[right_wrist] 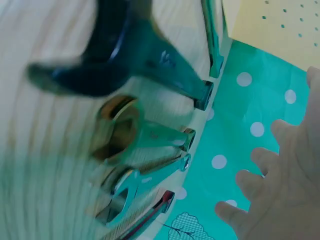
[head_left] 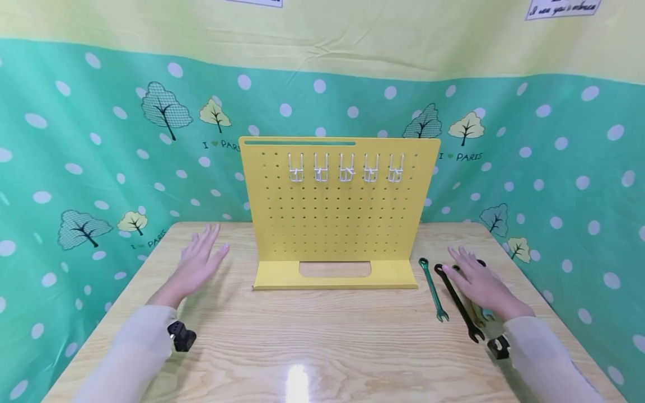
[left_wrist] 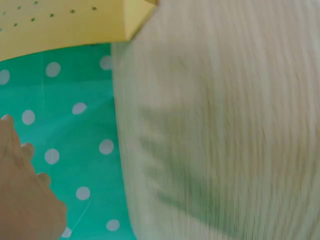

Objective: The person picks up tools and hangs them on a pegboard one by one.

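Observation:
My left hand hovers over the left of the table, fingers straight and holding nothing; the left wrist view shows its shadow on the wood. My right hand is held, fingers extended, above a group of wrenches at the right, with no wrench in its grasp. A green wrench lies leftmost, beside a larger black wrench. Partly hidden under the hand are a gold wrench, a blue-green wrench and a dark red wrench, clearer in the right wrist view.
A yellow pegboard stands at the table's back middle, with several white wire hooks in a row near its top. Behind the wooden table hangs a green dotted curtain.

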A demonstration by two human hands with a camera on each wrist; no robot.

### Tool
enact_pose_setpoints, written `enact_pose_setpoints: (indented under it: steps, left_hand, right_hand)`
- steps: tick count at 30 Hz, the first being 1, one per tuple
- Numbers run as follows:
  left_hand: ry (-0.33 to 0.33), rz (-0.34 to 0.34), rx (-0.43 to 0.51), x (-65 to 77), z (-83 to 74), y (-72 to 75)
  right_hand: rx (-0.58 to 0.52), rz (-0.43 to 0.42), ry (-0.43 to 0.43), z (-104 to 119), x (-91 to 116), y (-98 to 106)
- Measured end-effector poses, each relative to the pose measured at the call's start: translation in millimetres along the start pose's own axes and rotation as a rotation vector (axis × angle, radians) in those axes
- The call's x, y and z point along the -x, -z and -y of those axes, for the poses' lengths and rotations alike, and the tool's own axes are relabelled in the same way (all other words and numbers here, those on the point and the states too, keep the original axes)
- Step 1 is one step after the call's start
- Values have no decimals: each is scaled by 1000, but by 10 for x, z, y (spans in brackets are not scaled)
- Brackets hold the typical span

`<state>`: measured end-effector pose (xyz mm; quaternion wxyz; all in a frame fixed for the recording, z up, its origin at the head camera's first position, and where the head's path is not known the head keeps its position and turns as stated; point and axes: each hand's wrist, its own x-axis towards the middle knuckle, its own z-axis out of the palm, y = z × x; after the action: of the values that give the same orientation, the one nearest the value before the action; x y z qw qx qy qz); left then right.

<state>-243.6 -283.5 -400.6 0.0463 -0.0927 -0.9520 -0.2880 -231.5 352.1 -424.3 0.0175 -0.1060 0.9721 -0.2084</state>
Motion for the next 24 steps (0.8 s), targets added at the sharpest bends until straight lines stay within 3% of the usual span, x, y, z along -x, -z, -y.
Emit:
enact_pose_setpoints:
  steps: [10,16,24]
  left_hand:
    - [13,33,305,-148,-163,65]
    - [32,79,513,-250,-286,183]
    - [25,20,593,-439,-485,454]
  right_hand:
    - [-182,38,14,42,-13,20]
    - [-306,55,58,57,-34,15]
    - [-361,83,77,96,-31,30]
